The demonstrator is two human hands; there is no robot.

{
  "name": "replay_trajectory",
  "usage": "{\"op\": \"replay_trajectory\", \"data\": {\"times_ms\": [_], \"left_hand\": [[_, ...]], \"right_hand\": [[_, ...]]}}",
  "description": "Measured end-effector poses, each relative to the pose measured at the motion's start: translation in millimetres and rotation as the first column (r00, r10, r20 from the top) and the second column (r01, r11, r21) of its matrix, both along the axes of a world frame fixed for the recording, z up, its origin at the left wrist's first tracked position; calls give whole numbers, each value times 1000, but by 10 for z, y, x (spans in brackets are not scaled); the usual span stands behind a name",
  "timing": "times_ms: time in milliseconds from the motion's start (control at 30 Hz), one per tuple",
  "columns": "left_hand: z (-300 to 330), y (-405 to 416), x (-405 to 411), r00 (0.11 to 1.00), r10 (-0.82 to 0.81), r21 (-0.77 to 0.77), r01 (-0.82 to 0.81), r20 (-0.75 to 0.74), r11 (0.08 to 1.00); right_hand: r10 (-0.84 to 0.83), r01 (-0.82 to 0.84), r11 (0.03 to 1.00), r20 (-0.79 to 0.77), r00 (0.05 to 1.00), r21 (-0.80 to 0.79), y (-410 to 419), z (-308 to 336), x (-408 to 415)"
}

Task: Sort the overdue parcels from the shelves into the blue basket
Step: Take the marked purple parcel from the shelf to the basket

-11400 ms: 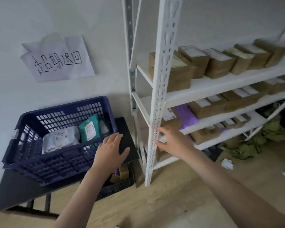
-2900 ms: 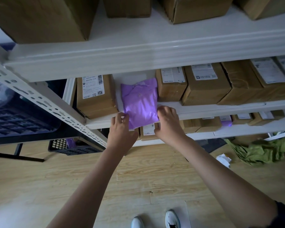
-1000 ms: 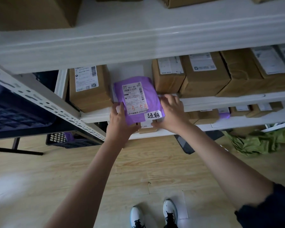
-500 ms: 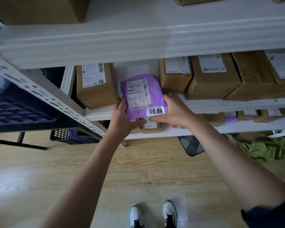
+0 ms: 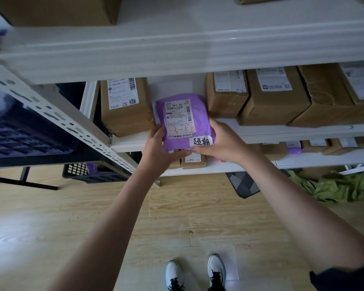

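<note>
On the white metal shelf [image 5: 282, 131], at its front edge, a soft purple plastic mailer parcel [image 5: 185, 120] with a handwritten white tag is gripped by left hand [image 5: 158, 150] and right hand [image 5: 223, 143]. It should be lifted clear of neighbouring cardboard boxes [image 5: 126, 106] before being carried left to the blue plastic basket [image 5: 19, 131].

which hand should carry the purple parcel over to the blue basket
Probably the left. Both hands grip the purple parcel, but the blue basket sits on the left hand's side, beyond the shelf post; the right hand would have to cross over.
</note>
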State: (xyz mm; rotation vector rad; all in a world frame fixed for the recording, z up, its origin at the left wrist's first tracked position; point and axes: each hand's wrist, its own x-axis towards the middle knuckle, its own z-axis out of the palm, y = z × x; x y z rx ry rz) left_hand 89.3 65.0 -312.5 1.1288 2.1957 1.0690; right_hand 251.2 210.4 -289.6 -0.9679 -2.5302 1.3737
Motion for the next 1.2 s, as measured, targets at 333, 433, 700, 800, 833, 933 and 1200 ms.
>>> {"op": "replay_trajectory", "data": {"times_ms": [333,433,700,800,833,933,1200], "left_hand": [[139,-441,274,997,15,67,-21,78,998],[280,-653,372,1000,14,114,-17,25,993],[1076,-1100,663,997,-13,231,29,-70,973],[1436,-1221,805,992,25,282,11,-125,959],[1549,-1257,856,989,36,301,9,-147,954],[1825,-1344,1011,989,45,370,11,-143,929],[2105,-1478,1386,985,61,466,21,-160,885]], "right_hand": [[-38,38,999,-74,997,-3,-517,60,220],[-38,40,998,-52,998,39,-724,153,328],[-17,43,985,-150,989,167,-1193,862,575],[-2,45,975,-194,981,218,-1263,1214,641],[8,44,972,-220,975,232,-1288,1341,675],[27,53,960,-278,960,276,-1346,1679,781],[91,35,937,-340,936,348,-1554,2093,1103]]}}
